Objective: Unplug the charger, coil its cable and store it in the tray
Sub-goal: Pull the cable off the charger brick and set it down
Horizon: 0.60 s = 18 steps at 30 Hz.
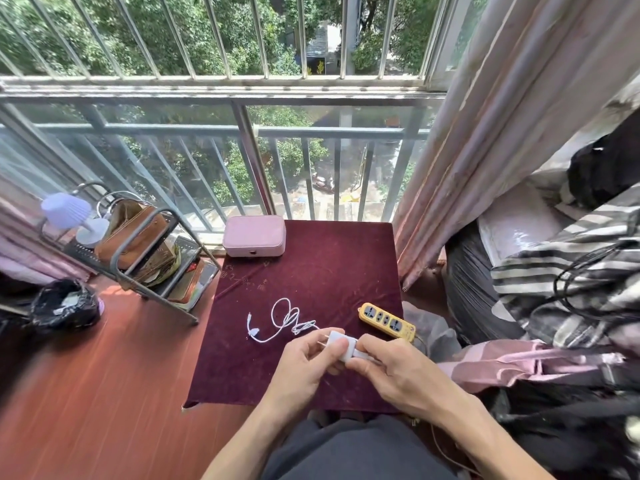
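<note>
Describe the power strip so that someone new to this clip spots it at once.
Start at the small table draped in a dark red cloth in front of the balcony railing. The power strip lies near the cloth's right edge, just beyond the right hand. It is the only yellow item there, a long bar with a row of sockets.

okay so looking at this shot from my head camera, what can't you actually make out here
All in the head view:
- Charger: left hand and right hand cover much of the body.
- Whether the white cable still joins the charger: the hands hide that end.
- Power strip: its near end sits behind the right hand.
- Pink case: closed, contents unseen.
- No tray can be identified for certain.
</note>
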Each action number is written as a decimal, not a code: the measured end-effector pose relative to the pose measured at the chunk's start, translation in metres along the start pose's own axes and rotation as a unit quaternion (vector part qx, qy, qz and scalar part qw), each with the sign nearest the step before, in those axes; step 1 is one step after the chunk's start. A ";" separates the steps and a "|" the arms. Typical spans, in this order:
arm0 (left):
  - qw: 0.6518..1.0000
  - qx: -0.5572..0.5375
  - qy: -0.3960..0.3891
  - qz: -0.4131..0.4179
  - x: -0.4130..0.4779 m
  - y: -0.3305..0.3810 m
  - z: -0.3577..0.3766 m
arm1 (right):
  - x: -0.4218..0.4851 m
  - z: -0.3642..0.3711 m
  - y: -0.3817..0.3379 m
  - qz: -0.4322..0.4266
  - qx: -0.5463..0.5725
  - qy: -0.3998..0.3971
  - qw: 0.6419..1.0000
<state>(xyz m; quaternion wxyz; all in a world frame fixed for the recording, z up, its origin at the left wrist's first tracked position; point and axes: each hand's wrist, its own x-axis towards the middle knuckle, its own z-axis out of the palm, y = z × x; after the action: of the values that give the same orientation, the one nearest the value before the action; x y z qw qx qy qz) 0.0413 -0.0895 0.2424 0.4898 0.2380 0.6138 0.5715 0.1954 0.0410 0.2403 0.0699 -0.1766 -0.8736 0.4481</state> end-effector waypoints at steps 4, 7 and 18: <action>1.000 0.013 -0.004 0.005 -0.001 -0.002 -0.001 | 0.000 0.002 0.000 -0.006 0.002 0.010 1.000; 1.000 0.016 -0.002 0.005 -0.003 -0.004 -0.001 | 0.000 0.003 0.001 0.001 0.008 0.008 1.000; 1.000 0.020 0.000 0.005 -0.001 -0.004 -0.010 | 0.006 0.013 0.002 0.016 0.018 0.006 1.000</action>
<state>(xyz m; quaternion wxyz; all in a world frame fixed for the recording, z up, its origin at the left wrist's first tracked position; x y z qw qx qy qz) 0.0346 -0.0964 0.2374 0.4825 0.2509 0.6239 0.5612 0.1866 0.0346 0.2304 0.0715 -0.1920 -0.8621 0.4635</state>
